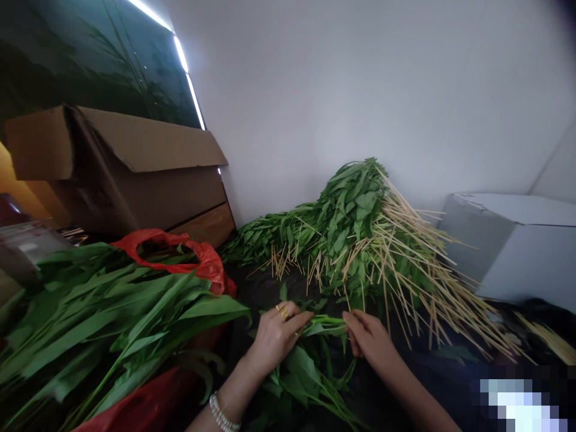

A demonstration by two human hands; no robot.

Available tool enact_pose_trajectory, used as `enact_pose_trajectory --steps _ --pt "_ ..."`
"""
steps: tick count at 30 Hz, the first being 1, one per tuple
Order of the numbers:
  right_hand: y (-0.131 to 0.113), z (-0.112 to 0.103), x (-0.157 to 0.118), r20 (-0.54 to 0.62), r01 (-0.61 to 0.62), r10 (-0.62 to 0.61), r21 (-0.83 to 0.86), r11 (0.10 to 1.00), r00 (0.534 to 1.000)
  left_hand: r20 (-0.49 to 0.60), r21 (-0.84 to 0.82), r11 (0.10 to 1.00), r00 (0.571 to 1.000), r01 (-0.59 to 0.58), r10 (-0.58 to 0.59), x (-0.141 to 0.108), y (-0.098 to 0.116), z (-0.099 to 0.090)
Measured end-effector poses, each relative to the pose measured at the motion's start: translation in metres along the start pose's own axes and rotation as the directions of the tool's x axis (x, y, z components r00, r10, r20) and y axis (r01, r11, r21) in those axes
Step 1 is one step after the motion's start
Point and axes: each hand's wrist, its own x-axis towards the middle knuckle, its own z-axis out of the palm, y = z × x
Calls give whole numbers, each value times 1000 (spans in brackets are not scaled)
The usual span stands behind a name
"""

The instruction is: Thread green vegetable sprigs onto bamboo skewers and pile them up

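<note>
My left hand (278,329), with gold rings and a beaded bracelet at the wrist, is closed on one end of some green stems (328,320). The fingertips of my right hand (366,336) pinch the other end, so the stems lie level between both hands. Loose leafy stalks (303,375) lie just below, on a dark surface. Behind the hands rises a heap of green leaves (355,204) with many thin pale sticks (405,258) poking out to the right.
Long leafy greens (112,318) spill from a red plastic bag (207,264) at the left. An open cardboard box (157,186) stands behind it. At the right is a white box (517,246), with more pale sticks (549,336) in front, and a pale wall rises behind.
</note>
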Motion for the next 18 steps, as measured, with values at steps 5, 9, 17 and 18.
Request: enact_pose_trajectory --steps 5,9,17,18 --pt "-2 0 -1 0 -2 2 13 1000 1000 148 58 998 989 -7 -2 2 1 0" --pt "-7 1 -4 38 -4 3 35 999 999 167 102 994 986 -26 9 2 0 2" --pt "-16 7 -10 82 46 -48 15 999 995 71 -9 996 993 94 -93 4 -2 -1" --pt "-16 8 -10 77 62 -62 5 998 995 66 -67 987 988 147 -143 4 -2 -1"
